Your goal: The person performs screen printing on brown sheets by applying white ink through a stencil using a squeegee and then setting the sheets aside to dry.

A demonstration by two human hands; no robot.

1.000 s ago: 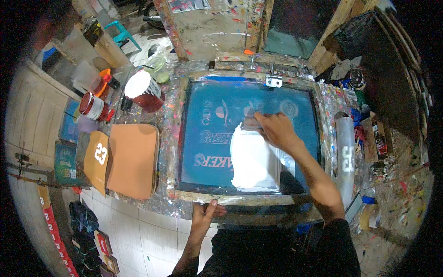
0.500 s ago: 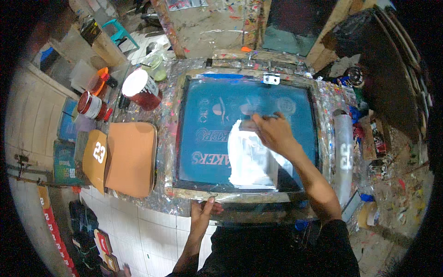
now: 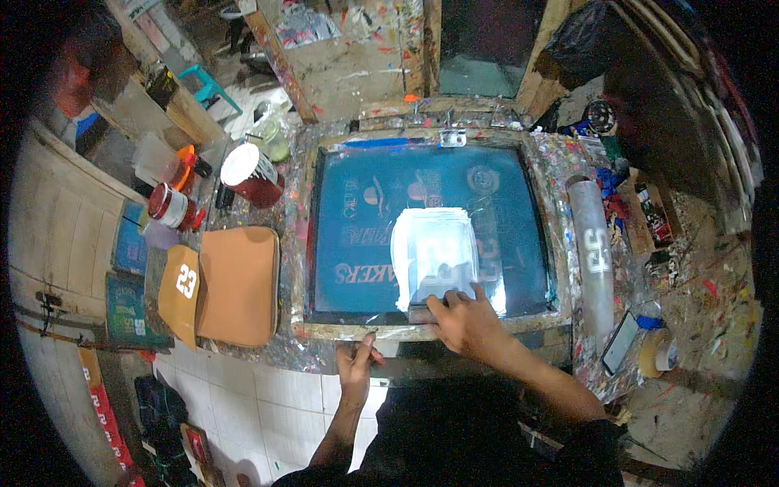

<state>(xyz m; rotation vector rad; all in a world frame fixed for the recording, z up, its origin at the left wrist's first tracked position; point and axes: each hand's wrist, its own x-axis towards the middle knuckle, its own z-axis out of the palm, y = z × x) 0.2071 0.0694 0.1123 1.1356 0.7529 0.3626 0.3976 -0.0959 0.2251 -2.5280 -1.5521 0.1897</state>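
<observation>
- Far left, a pale door (image 3: pixel 73 235); nearer us, a red jar (image 3: pixel 169 205) with a white label on the paint-spattered tabletop (image 3: pixel 290 235).
- Next, a tan piece (image 3: pixel 177 280) with white figures printed on it, touching a brown stack (image 3: pixel 238 286) with rounded corners.
- Behind the stack we note a dark red tub (image 3: pixel 261 187), pale on top.
- Mid-tabletop, a wooden frame (image 3: pixel 324 331) around a blue-green mesh (image 3: pixel 349 235) bearing designs and lettering.
- Left hand (image 3: pixel 355 361) at the frame's near edge: thumb up against the wood, fingers bent below it. Whether it grips the edge, we cannot tell.
- White ink (image 3: pixel 434 243) spread over the mesh, right of its middle, ahead of both hands and to the left hand's right.
- Squeegee (image 3: pixel 419 314), mostly covered, at the near end of the white ink, between the hands but closer to the right.
- Right hand (image 3: pixel 466 321) over the mesh's near side, fingers closed round the squeegee.
- Right of the frame, a grey roll (image 3: pixel 590 252) with white figures; beyond it, a flat slab (image 3: pixel 621 342) and a ring of tape (image 3: pixel 657 357).
</observation>
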